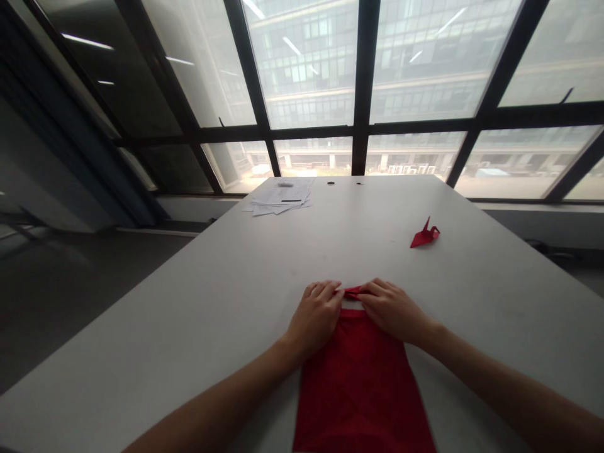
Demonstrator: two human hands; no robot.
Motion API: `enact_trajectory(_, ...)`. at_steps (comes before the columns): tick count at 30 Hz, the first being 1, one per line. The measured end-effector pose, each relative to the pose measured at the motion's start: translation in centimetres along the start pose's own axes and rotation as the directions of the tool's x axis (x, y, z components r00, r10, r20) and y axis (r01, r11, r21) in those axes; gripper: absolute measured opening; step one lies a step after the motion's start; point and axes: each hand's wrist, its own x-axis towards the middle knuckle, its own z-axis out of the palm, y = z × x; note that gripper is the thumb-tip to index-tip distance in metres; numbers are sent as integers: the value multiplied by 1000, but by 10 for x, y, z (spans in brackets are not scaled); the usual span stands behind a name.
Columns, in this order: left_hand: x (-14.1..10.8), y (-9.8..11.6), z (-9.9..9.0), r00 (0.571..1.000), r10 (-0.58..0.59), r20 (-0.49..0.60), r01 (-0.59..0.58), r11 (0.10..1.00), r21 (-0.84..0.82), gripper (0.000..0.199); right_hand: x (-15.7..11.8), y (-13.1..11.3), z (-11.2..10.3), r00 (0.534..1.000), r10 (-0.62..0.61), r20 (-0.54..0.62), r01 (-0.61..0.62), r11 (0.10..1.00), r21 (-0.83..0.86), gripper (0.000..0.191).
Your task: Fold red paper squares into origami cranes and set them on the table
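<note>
A small folded piece of red paper (352,293) is held between my two hands over the white table. My left hand (317,314) is closed on its left end, fingers bent and pressed together. At the right end, my right hand (392,309) pinches the same piece. Below and partly under both hands lies a large red sheet (361,384), its upper edge just short of the folded piece and its lower part running out of the picture. The fingertips hide both ends of the folded piece.
A red paper crane (425,234) stands on the white table (226,302) to the right, beyond my hands. Loose white papers (278,200) lie at the far left end. Tall windows (306,63) rise behind the table's far edge.
</note>
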Motion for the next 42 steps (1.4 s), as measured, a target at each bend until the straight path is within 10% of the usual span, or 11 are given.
enact_trajectory(9,-8,5,6,970,69,235,-57,997,-55,68,-6,1,-3,998,21,-66,-23,999,-37,31)
enact_trajectory(18,-7,4,6,967,64,246,-46,996,-78,69,-28,2,8,985,13,174,-11,1000,-12,78)
enact_trajectory(29,-6,3,5,966,78,245,-60,995,-82,69,-11,0,3,988,155,20,-155,988,-3,69)
enact_trajectory(42,-12,-3,15,973,-2,231,-4,1000,24,81,-18,-4,15,984,46,174,-50,999,15,79)
